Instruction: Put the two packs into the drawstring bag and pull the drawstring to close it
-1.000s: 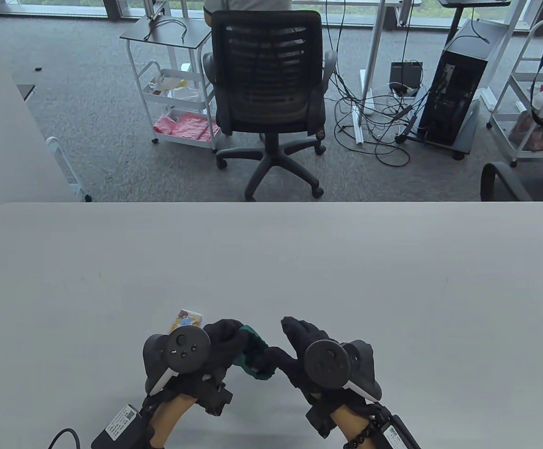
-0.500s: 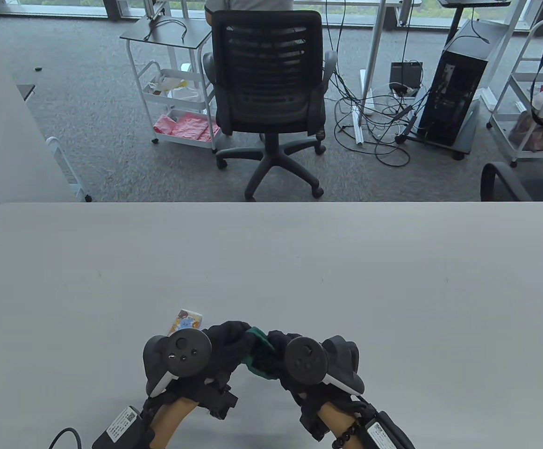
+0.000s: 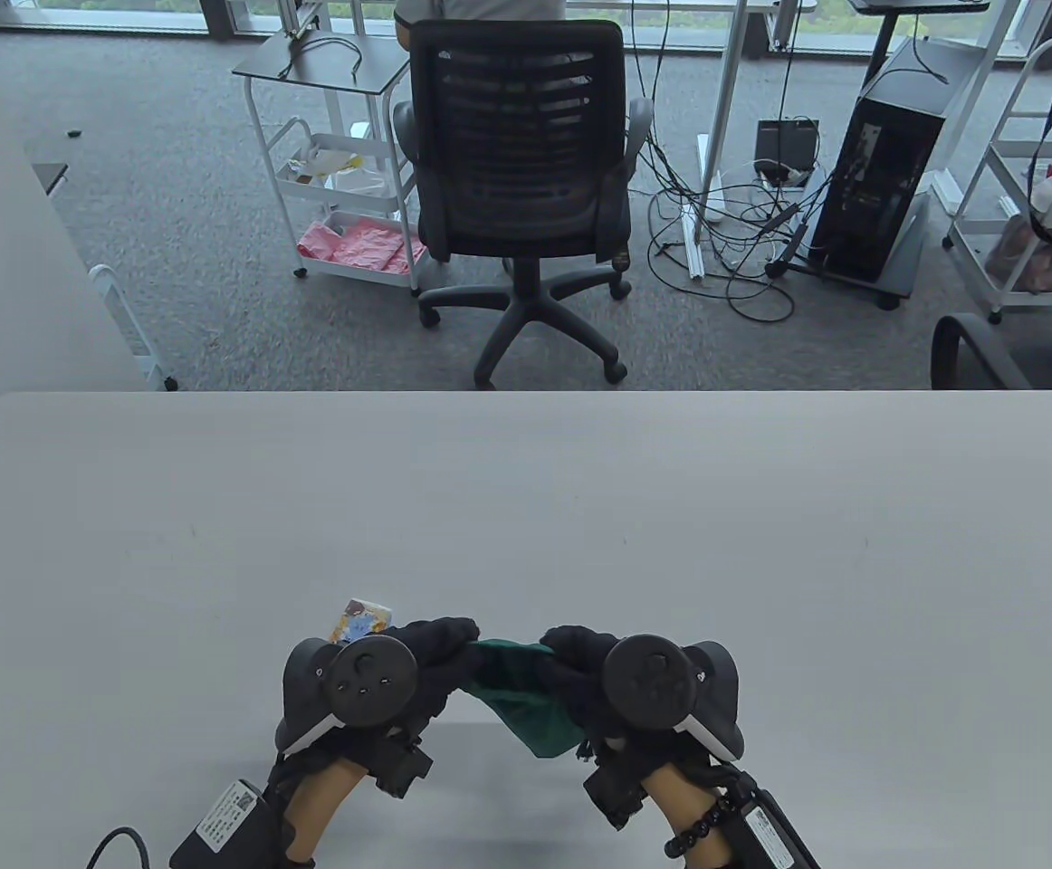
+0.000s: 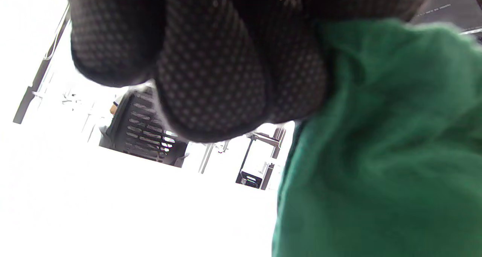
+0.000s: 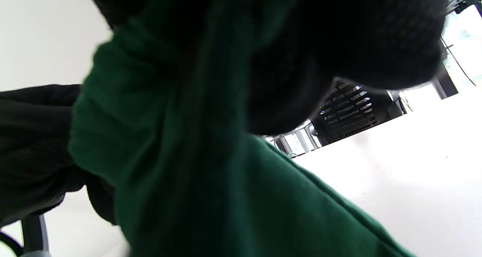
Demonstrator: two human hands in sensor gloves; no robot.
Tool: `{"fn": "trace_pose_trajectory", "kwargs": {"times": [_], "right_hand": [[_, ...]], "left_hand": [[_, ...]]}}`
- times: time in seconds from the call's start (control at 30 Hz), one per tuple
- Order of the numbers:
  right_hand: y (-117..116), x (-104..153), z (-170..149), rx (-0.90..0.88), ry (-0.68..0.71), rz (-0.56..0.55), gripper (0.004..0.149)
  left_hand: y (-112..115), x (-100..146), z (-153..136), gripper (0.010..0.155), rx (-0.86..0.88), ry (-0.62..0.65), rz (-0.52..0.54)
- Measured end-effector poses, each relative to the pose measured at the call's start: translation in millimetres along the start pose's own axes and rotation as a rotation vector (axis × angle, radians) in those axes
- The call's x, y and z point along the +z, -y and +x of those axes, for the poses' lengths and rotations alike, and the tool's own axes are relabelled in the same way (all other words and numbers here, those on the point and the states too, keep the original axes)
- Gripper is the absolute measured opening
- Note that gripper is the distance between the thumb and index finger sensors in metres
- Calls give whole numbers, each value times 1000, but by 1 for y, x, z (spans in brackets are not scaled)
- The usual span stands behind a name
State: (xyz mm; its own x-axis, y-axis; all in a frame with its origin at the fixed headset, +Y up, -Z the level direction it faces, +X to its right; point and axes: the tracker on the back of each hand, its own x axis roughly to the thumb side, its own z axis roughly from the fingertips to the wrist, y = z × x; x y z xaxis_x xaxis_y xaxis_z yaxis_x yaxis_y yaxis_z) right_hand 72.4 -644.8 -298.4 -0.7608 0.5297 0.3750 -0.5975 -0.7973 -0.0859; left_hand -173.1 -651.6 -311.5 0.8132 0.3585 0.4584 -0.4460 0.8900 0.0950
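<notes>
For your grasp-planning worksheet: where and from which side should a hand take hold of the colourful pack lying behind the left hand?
Grip the colourful pack across its two long edges, coming from above: it lies flat on the table, its near end hidden behind the left hand.

A second ago the right hand (image 3: 612,692) hovered open beside the drawstring bag (image 3: 521,692), its fingers spread and apart from the cloth; half a second ago it had closed in against the left hand (image 3: 399,679), with only a sliver of green showing between them. Now the two hands have drawn apart sideways — each gripping one side of the bag's top — and the green cloth is stretched out between them, far more of it showing, its lower part sagging toward the desk (image 3: 526,507).
</notes>
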Motion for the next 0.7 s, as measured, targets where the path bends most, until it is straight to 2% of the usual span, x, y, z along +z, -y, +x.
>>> {"fn": "trace_pose_trajectory", "kwargs": {"times": [0.2, 0.3, 0.4, 0.47, 0.57, 0.7], "right_hand": [[5, 0, -7, -42, -55, -44, 40], [8, 1, -15, -89, -105, -61, 41], [11, 3, -22, -101, -132, -83, 41], [13, 3, -26, -107, -148, -98, 41], [16, 4, -30, -100, -159, -122, 41], [19, 5, -34, -99, -167, -142, 41]], "left_hand": [[-5, 0, -10, 48, 70, -57, 18], [-17, -1, -30, 54, 70, -173, 23], [-29, 2, -56, 61, -9, -308, 106], [-32, 4, -71, 66, -68, -372, 104], [-30, 6, -87, 71, -164, -440, 105], [-17, 4, -98, 73, -213, -474, 21]]}}
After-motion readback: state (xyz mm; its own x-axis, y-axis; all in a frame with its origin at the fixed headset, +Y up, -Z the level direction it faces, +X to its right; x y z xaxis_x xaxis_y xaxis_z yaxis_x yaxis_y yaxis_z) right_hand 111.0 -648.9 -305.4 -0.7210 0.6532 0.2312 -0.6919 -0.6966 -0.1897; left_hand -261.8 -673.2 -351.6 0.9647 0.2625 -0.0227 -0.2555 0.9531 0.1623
